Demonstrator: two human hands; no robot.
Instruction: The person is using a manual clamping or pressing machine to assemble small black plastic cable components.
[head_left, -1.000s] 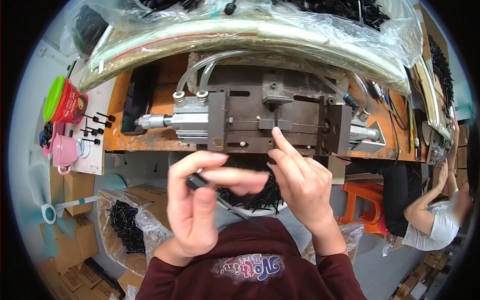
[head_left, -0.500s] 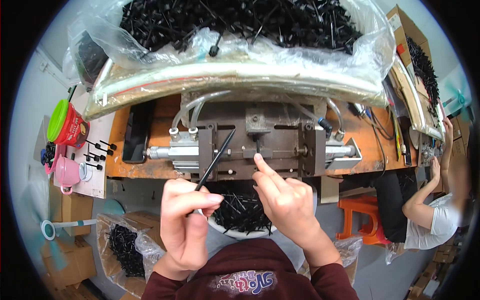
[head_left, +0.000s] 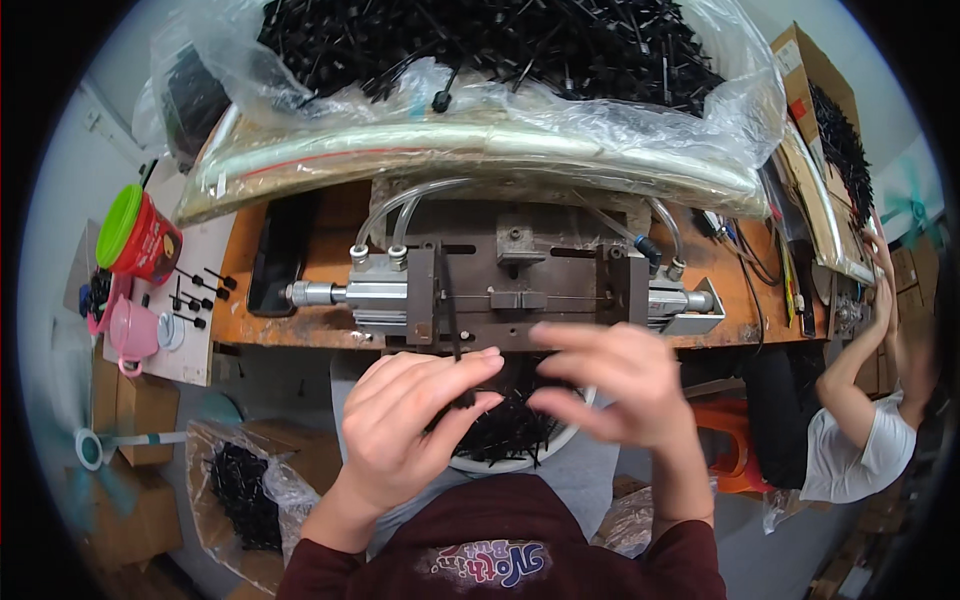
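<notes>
Just before the metal fixture, the left hand pinches a slender black rod, directed toward the fixture; the blurred right hand, thumb and fingers apart, hovers alongside.

One black rod in the left hand — ahead of that grip, two metal cylinders, one to either side. Left of the grip, one red tub and one pink cup; to its right, one orange stool.
</notes>
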